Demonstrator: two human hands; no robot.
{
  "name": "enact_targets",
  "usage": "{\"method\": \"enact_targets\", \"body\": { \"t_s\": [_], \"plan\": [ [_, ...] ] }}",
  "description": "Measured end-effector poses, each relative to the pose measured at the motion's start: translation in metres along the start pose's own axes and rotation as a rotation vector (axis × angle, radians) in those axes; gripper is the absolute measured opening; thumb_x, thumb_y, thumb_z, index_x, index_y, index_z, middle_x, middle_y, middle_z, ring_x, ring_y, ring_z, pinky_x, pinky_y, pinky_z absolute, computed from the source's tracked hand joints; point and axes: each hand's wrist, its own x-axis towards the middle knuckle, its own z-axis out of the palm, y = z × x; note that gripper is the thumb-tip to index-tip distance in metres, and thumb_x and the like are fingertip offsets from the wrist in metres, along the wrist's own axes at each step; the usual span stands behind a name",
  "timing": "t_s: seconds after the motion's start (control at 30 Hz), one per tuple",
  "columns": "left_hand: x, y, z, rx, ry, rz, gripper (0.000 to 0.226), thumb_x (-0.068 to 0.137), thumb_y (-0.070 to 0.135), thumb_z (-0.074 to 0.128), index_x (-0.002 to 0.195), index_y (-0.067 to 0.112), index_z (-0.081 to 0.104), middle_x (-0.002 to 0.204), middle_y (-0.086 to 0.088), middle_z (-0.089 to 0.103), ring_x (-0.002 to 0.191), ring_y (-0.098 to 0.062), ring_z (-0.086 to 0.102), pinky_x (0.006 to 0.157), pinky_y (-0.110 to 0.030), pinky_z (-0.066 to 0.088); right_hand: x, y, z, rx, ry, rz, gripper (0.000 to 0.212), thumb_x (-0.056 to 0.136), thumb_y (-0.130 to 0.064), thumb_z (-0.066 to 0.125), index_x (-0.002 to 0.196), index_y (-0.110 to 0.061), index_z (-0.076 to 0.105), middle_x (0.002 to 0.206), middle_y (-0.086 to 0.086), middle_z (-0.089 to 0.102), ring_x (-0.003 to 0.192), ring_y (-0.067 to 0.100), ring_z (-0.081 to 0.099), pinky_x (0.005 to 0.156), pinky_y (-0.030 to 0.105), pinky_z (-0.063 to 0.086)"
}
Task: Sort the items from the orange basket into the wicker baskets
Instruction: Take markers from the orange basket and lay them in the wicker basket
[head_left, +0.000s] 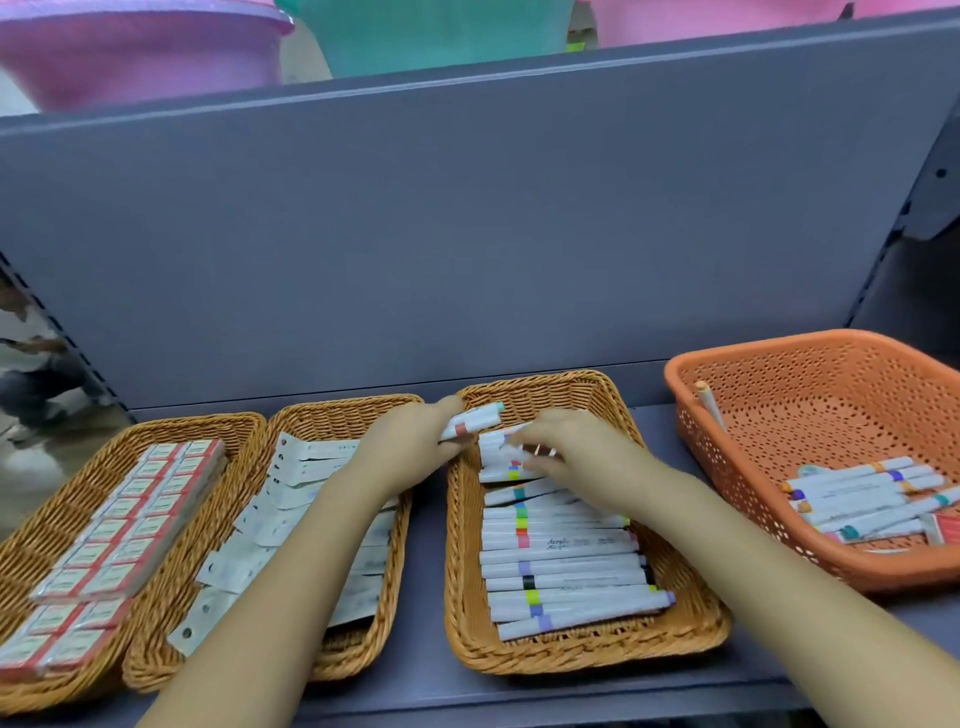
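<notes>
Three wicker baskets stand in a row on the grey shelf. The right wicker basket (670, 631) holds several white markers (563, 569) with coloured bands, lying side by side. My left hand (415, 441) grips a bundle of white markers (472, 421) over that basket's far left corner. My right hand (566, 449) rests with curled fingers on the markers at the basket's far end. The orange basket (810, 395) stands at the right with several markers (865, 499) in its near corner and one marker (709, 405) leaning on its far left wall.
The left wicker basket (62, 499) is packed with red-and-white small boxes (130, 525). The middle wicker basket (332, 410) holds white hang-tab packets (260, 525). A grey back panel rises behind the shelf. Pink and teal plastic tubs (140, 47) sit on the shelf above.
</notes>
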Motion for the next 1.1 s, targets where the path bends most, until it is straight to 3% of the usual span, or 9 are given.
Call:
{"method": "enact_targets", "body": {
  "t_s": [0.1, 0.23, 0.3, 0.43, 0.57, 0.7, 0.9, 1.0, 1.1],
  "plan": [
    [0.001, -0.004, -0.001, 0.006, -0.014, 0.009, 0.014, 0.097, 0.039, 0.046, 0.097, 0.026, 0.039, 0.086, 0.003, 0.055, 0.074, -0.017, 0.049, 0.057, -0.027, 0.037, 0.007, 0.003, 0.017, -0.073, -0.172, 0.075, 0.029, 0.094, -0.01, 0.048, 0.12, -0.018, 0.06, 0.114, 0.0, 0.063, 0.106, 0.018, 0.056, 0.082, 0.026, 0.04],
    [0.002, -0.004, 0.0, 0.075, -0.018, 0.045, 0.016, 0.097, 0.04, 0.044, 0.097, 0.024, 0.039, 0.084, 0.002, 0.056, 0.073, -0.018, 0.049, 0.056, -0.027, 0.036, 0.009, 0.012, 0.019, -0.046, -0.191, 0.16, 0.025, 0.094, -0.011, 0.049, 0.113, -0.016, 0.063, 0.109, 0.0, 0.065, 0.101, 0.017, 0.058, 0.078, 0.021, 0.04],
    [0.002, -0.001, -0.001, 0.106, -0.006, 0.067, 0.017, 0.097, 0.039, 0.044, 0.093, 0.025, 0.035, 0.083, 0.003, 0.054, 0.072, -0.017, 0.047, 0.055, -0.027, 0.034, 0.01, 0.013, 0.015, 0.15, -0.081, 0.231, 0.018, 0.092, -0.017, 0.057, 0.107, -0.018, 0.065, 0.097, -0.001, 0.066, 0.09, 0.015, 0.061, 0.075, 0.022, 0.045],
    [0.001, 0.007, -0.002, 0.12, 0.036, 0.084, 0.017, 0.098, 0.039, 0.042, 0.094, 0.023, 0.036, 0.086, 0.002, 0.056, 0.075, -0.018, 0.05, 0.056, -0.027, 0.034, 0.012, -0.006, 0.007, 0.92, 0.043, 0.428, 0.011, 0.088, -0.021, 0.065, 0.09, -0.01, 0.066, 0.084, 0.001, 0.069, 0.074, 0.009, 0.065, 0.069, 0.019, 0.054],
    [0.002, 0.015, -0.003, 0.151, 0.076, 0.098, 0.019, 0.098, 0.037, 0.04, 0.102, 0.019, 0.041, 0.091, -0.001, 0.06, 0.077, -0.021, 0.055, 0.057, -0.029, 0.037, 0.017, -0.021, 0.014, 1.17, 0.103, 0.51, 0.013, 0.089, -0.017, 0.062, 0.096, -0.007, 0.068, 0.082, 0.0, 0.067, 0.072, 0.007, 0.064, 0.066, 0.018, 0.055],
    [0.006, 0.013, -0.006, 0.131, 0.087, 0.089, 0.021, 0.097, 0.039, 0.043, 0.098, 0.02, 0.037, 0.089, -0.001, 0.059, 0.078, -0.023, 0.057, 0.055, -0.027, 0.034, 0.016, -0.021, 0.011, 1.317, 0.184, 0.54, 0.018, 0.087, -0.012, 0.064, 0.1, -0.001, 0.069, 0.091, 0.007, 0.068, 0.084, 0.011, 0.067, 0.071, 0.019, 0.057],
    [0.006, -0.003, -0.006, 0.072, 0.057, 0.072, 0.017, 0.096, 0.036, 0.047, 0.097, 0.022, 0.038, 0.085, 0.0, 0.059, 0.073, -0.02, 0.054, 0.052, -0.026, 0.034, 0.006, -0.004, -0.001, 1.683, 0.465, 0.59, 0.012, 0.092, -0.003, 0.052, 0.084, -0.002, 0.06, 0.082, 0.009, 0.072, 0.078, 0.016, 0.072, 0.068, 0.023, 0.058],
    [0.005, -0.01, -0.004, 0.075, 0.044, 0.052, 0.015, 0.096, 0.035, 0.048, 0.096, 0.024, 0.038, 0.082, 0.003, 0.054, 0.072, -0.016, 0.051, 0.05, -0.025, 0.031, 0.003, 0.01, -0.007, 1.681, 0.65, 0.565, 0.012, 0.096, -0.008, 0.048, 0.086, -0.005, 0.055, 0.098, 0.013, 0.07, 0.088, 0.015, 0.071, 0.073, 0.025, 0.058],
    [0.004, -0.017, -0.001, 0.052, 0.032, 0.034, 0.013, 0.096, 0.035, 0.048, 0.096, 0.025, 0.038, 0.085, 0.003, 0.056, 0.075, -0.016, 0.053, 0.054, -0.026, 0.036, 0.002, 0.016, -0.016, 1.339, 0.712, 0.481, 0.009, 0.096, -0.015, 0.051, 0.092, -0.011, 0.058, 0.097, 0.007, 0.07, 0.091, 0.012, 0.069, 0.074, 0.021, 0.056]
  ]
}}
